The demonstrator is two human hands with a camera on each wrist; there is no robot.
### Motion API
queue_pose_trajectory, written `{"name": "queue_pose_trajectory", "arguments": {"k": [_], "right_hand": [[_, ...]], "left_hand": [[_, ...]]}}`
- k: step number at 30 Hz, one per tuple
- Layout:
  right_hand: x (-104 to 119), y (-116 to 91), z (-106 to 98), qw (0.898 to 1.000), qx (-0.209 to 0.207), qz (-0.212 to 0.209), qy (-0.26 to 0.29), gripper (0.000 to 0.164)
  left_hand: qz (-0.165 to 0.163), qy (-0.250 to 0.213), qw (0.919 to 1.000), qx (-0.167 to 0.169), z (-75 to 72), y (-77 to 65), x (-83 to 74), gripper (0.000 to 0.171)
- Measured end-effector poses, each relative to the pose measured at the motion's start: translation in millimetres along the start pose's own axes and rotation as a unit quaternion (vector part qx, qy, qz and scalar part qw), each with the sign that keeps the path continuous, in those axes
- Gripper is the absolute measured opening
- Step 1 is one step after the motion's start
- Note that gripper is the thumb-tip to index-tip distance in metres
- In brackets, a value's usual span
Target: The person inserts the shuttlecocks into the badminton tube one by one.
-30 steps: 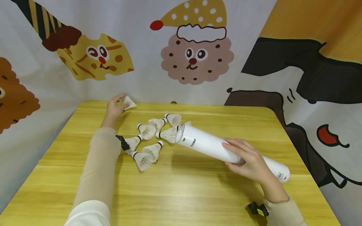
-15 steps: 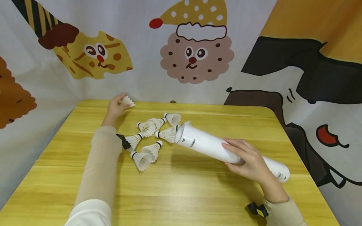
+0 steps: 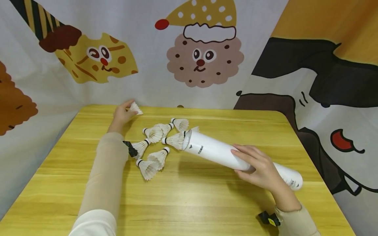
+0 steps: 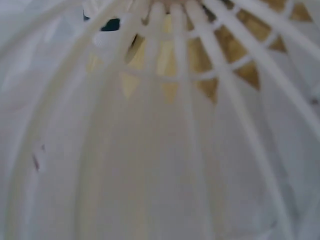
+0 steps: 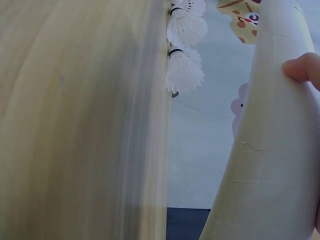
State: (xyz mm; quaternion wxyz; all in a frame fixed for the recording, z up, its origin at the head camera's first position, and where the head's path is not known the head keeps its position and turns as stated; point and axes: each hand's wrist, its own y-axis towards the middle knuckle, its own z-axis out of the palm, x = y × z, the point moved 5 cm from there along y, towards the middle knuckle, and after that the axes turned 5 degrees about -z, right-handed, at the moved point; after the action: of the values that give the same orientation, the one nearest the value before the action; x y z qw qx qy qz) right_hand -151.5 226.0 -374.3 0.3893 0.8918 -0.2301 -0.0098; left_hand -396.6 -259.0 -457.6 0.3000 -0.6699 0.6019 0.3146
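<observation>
At the far left of the table in the head view, my left hand pinches a feathered shuttlecock. Its cork end is hidden by the fingers. My right hand grips a long white shuttlecock tube, tilted so its open end is raised and faces left. In the right wrist view a fingertip presses on the tube's side. Several shuttlecocks lie between the hands, one just at the tube's mouth. Quills and feathers of a shuttlecock fill the left wrist view, very close and blurred.
The yellow wooden table ends at a printed curtain behind it. Two shuttlecocks lie at the near side of the group, and another lies beside the left wrist's black camera.
My left hand has shifted slightly right, and the shuttlecock in its fingers has turned a little. The right hand and the tube have stayed in place.
</observation>
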Motion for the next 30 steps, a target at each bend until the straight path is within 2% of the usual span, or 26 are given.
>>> {"name": "queue_pose_trajectory", "arguments": {"k": [14, 21, 30], "right_hand": [[-0.4, 1.0, -1.1, 1.000, 0.004, 0.007, -0.002, 0.048], [-1.1, -0.7, -1.1, 1.000, 0.004, 0.012, -0.005, 0.048], [-1.6, -1.7, -1.1, 1.000, 0.005, 0.014, -0.011, 0.048]], "left_hand": [[0.024, 0.007, 0.9997, 0.002, -2.8, -5.0, -8.6, 0.058], [0.033, -0.031, 0.9990, -0.004, -5.4, -11.3, -17.2, 0.057], [0.070, -0.073, 0.9942, -0.037, -15.3, -26.1, -32.6, 0.057]]}}
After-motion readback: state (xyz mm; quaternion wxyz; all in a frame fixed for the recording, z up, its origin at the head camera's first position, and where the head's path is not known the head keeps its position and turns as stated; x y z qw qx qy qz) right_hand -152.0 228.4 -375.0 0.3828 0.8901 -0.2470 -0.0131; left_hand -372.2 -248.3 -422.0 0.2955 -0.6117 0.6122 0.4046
